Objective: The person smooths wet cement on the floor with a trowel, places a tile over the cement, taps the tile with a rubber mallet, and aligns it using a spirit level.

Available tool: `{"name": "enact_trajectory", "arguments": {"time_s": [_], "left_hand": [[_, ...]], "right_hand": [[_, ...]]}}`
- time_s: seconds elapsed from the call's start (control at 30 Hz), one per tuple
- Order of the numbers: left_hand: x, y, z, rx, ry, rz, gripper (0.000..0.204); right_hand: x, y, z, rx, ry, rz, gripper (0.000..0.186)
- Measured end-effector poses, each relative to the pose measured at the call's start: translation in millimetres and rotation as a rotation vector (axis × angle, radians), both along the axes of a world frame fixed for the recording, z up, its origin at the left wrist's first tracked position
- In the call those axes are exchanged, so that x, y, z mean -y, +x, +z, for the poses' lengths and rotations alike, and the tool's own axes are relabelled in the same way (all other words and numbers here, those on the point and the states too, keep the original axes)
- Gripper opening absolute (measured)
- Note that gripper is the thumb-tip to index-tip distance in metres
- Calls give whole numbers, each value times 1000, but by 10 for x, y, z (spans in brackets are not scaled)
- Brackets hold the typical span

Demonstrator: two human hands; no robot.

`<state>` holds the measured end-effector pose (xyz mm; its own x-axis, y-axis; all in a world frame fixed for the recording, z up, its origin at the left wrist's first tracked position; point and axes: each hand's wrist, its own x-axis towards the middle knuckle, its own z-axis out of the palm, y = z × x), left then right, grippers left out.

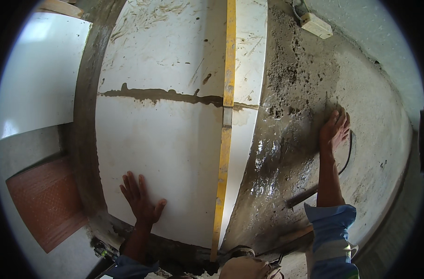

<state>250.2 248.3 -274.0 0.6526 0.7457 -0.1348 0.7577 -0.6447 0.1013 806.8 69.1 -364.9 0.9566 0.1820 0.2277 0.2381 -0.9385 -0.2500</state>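
My left hand [143,201] lies flat on the near white tile [170,139], fingers apart and thumb out to the right. Across that tile and the white tile beyond it [160,46] runs a long yellow spirit level [225,149], to the right of my left hand. A smear of wet brown mortar [170,96] marks the joint between the two tiles. Out to the right, my right hand [333,129] rests against the grey cement surface, its fingers extended and slightly bent. Nothing shows in its grasp. A thin black curved rod or cable [350,153] passes beside that wrist.
Wet, rough mortar [281,144] borders the tiles on the right, with a dark bar [302,197] lying on it. A pale block-shaped box [316,25] sits at the far right. On the left are a glossy white panel [40,74] and a reddish-brown textured tile [46,202].
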Motion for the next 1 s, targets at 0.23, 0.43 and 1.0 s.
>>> {"name": "enact_trajectory", "arguments": {"time_s": [0.23,0.43,1.0], "left_hand": [[0,-46,-7,-3,1,-2,97],[100,1417,409,781,-309,-89,96],[15,3709,84,873,-698,-156,108]], "right_hand": [[-6,-42,6,-3,-23,10,51],[-70,-104,112,-48,-87,10,53],[-86,-34,85,-121,-143,-20,60]]}}
